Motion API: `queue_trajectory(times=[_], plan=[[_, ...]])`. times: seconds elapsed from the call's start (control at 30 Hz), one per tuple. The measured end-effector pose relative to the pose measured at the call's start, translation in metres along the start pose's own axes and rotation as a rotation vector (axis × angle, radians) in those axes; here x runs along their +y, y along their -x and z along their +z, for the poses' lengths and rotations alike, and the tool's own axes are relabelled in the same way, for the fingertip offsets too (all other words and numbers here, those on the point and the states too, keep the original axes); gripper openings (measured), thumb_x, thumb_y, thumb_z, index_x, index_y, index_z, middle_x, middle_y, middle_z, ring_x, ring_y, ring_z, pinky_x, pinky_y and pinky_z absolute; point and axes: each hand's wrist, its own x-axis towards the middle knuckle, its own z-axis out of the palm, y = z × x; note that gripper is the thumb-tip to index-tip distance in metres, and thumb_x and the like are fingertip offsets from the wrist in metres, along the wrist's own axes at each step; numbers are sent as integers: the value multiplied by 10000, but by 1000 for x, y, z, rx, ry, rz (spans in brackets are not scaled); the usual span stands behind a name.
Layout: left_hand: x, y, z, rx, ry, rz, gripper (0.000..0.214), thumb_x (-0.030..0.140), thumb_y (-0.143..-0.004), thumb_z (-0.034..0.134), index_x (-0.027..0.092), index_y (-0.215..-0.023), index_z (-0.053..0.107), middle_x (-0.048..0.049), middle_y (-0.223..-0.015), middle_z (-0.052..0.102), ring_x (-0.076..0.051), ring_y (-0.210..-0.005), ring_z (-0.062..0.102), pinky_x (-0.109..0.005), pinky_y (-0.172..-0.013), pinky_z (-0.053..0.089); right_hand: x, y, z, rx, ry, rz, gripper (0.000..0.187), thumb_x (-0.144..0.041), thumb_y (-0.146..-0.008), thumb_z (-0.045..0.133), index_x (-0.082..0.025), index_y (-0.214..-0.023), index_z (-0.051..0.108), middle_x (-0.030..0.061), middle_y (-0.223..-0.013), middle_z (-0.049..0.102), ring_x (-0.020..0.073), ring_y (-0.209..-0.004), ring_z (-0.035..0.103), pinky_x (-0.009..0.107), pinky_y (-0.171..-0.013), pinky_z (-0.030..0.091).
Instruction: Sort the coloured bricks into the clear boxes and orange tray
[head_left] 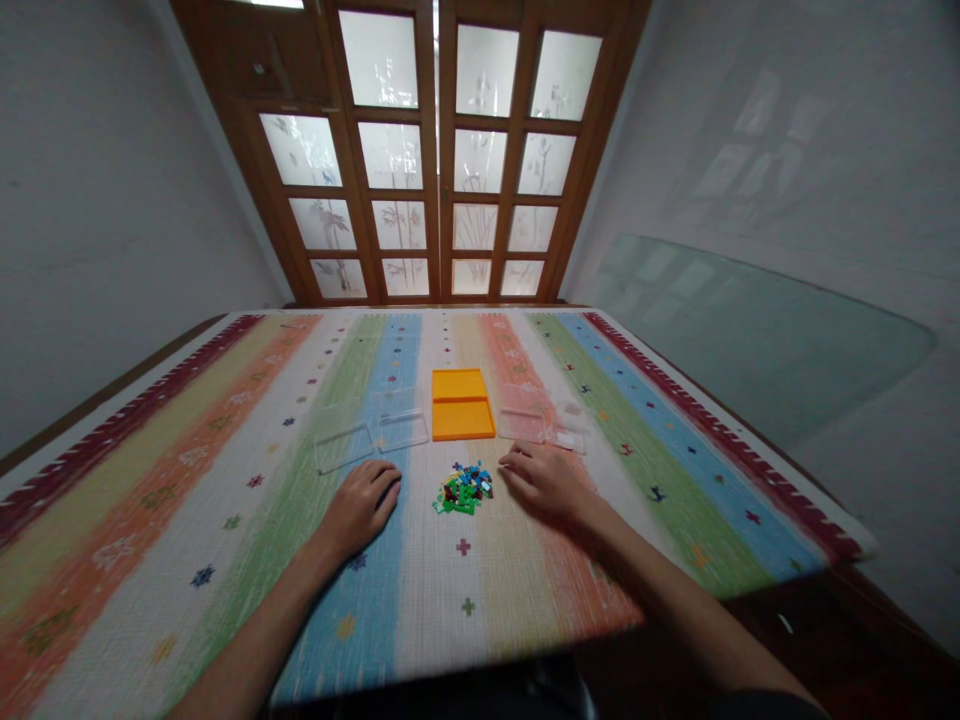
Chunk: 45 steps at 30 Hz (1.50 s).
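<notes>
My left hand [361,505] rests palm down on the striped cloth, fingers loosely curled and holding nothing. My right hand [541,476] also lies palm down, fingers stretched flat toward the left, empty. Between the two hands sits a small pile of tiny coloured bricks [463,489], mostly green, blue and red. Just beyond the pile lies an open orange box [461,404]. A clear open box [370,433] lies beyond my left hand. Another clear box [543,422] lies just past my right hand.
The striped multicoloured cloth [225,470] covers a large table whose near edge runs by my forearms. Wooden doors with frosted glass panes [439,160] stand behind the far end. A glass sheet [750,330] leans on the right wall.
</notes>
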Motion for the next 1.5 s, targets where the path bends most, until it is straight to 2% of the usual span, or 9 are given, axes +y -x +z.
queue_trajectory(times=[0.13,0.27,0.7,0.87,1.07,1.23,1.37,1.5], plan=[[0,1,0,7,17,-3,264,266,-1001,435,176,-1014,682,-107,-1012,705,-247,-950,660,-419,-870,556,-3,-9,14,-93,33,-57,215,-159,-957,485,-174,-937,698,59,-863,641,152,-719,566,263,-647,395],[-1,2,-1,3,35,-12,263,268,-999,439,178,-1024,686,-107,-1017,704,-244,-949,661,-418,-873,557,1,-3,20,-76,28,-52,204,-139,-955,491,-163,-977,693,62,-874,622,152,-736,577,260,-664,407],[1,-1,-2,-22,47,-10,263,264,-992,444,182,-1015,692,-107,-1000,706,-249,-939,660,-423,-862,554,-4,3,12,-80,61,-55,226,-136,-961,461,-168,-899,676,55,-852,599,144,-712,543,256,-641,379],[14,-13,-3,-88,145,46,236,245,-991,460,197,-1049,683,-93,-1008,707,-222,-932,658,-374,-848,550,-4,3,11,-78,48,-57,221,-138,-960,465,-174,-891,672,53,-851,593,144,-721,540,256,-644,378],[25,-40,5,-187,206,117,223,223,-994,454,186,-1032,670,-91,-976,692,-207,-905,652,-350,-816,545,-2,3,14,-70,30,-63,208,-131,-950,477,-169,-897,675,52,-851,594,146,-722,540,261,-645,378],[25,-53,9,-184,290,27,234,244,-995,444,190,-1017,670,-81,-987,686,-192,-904,664,-328,-826,544,-2,4,13,-65,26,-54,188,-120,-949,500,-168,-891,672,51,-853,595,145,-708,544,262,-637,366],[25,-50,17,-124,284,-71,248,273,-988,460,182,-973,690,-78,-921,684,-197,-857,654,-340,-826,531,-3,4,12,-76,37,-55,181,-112,-938,508,-174,-881,668,46,-853,592,142,-714,544,257,-639,367],[27,-48,24,-131,319,-81,244,275,-980,480,188,-983,707,-72,-911,676,-194,-834,644,-333,-804,522,-3,4,12,-101,58,-42,196,-127,-946,492,-177,-881,670,48,-857,591,146,-716,544,261,-636,373]])
